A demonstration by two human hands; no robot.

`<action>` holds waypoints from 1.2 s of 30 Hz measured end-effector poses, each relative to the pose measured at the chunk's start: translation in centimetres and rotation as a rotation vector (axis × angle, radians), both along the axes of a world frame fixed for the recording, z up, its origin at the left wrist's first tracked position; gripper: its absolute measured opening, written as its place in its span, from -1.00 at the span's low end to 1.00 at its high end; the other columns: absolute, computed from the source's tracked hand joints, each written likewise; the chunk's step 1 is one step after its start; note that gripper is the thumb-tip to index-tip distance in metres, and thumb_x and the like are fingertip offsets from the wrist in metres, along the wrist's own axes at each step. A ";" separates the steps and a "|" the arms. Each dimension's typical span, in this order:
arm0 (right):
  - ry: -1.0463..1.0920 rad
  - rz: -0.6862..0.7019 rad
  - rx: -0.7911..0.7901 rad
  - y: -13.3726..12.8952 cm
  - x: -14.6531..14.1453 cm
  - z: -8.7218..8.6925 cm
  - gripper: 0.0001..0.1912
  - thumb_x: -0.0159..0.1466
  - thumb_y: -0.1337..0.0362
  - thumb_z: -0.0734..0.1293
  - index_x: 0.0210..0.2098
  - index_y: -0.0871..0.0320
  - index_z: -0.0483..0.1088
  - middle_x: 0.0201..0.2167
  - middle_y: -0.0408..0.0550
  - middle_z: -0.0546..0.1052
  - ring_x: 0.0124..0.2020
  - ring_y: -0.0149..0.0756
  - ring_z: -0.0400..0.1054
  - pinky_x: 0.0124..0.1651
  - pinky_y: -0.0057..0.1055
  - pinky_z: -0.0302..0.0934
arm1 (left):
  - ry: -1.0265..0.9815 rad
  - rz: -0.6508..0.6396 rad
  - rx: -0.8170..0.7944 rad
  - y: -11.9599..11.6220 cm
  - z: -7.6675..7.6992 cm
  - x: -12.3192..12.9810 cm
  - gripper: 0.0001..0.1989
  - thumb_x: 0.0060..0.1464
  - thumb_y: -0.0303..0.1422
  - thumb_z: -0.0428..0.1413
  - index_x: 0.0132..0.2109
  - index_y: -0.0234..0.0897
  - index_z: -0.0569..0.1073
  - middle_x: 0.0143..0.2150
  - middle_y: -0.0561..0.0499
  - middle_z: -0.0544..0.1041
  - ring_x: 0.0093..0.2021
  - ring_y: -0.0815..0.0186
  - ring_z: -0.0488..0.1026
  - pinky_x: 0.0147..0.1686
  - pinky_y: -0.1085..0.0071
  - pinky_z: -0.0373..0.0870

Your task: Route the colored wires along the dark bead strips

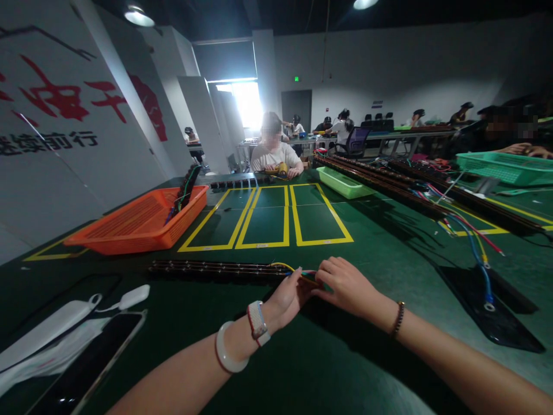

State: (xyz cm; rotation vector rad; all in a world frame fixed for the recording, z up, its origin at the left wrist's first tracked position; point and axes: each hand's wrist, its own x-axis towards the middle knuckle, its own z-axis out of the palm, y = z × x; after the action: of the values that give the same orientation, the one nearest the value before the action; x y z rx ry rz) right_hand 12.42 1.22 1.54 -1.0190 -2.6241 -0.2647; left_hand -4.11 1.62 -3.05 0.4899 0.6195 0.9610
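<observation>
Coloured wires (283, 266), yellow, blue, green and red among them, come off the right end of a long dark strip-like assembly (211, 270) lying on the green table (276, 357). My left hand (287, 297) is closed around these wires near that end. Just to its right, my right hand (343, 283) pinches the wires with bent fingers. The two hands nearly touch. Both palms and the wire ends between the fingers are hidden from view.
An orange basket (129, 230) holding a dark wired piece stands at the left. Beyond are yellow taped rectangles (265, 245), a light green tray (343, 183) and a person (274, 150) seated opposite. Long dark strips (389, 184) lie right; a phone (93, 360) lies near left.
</observation>
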 end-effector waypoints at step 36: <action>0.375 -0.162 -0.191 5.2 2.4 -4.3 -0.84 0.24 0.29 0.32 -0.18 0.16 0.44 -0.29 -0.04 0.50 -0.23 -0.25 0.32 -0.13 -0.33 0.16 | 0.033 -0.063 0.091 -0.4 1.0 -0.3 -0.71 0.18 -0.26 -0.02 -0.20 -0.45 0.41 -0.09 -0.29 0.48 0.01 0.13 0.40 0.12 0.17 0.21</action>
State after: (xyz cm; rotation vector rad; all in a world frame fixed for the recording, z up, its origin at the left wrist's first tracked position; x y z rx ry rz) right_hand 14.80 6.44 -2.79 -1.2122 -2.2631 0.1351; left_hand -4.43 1.25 -2.09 0.6037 0.5889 0.9257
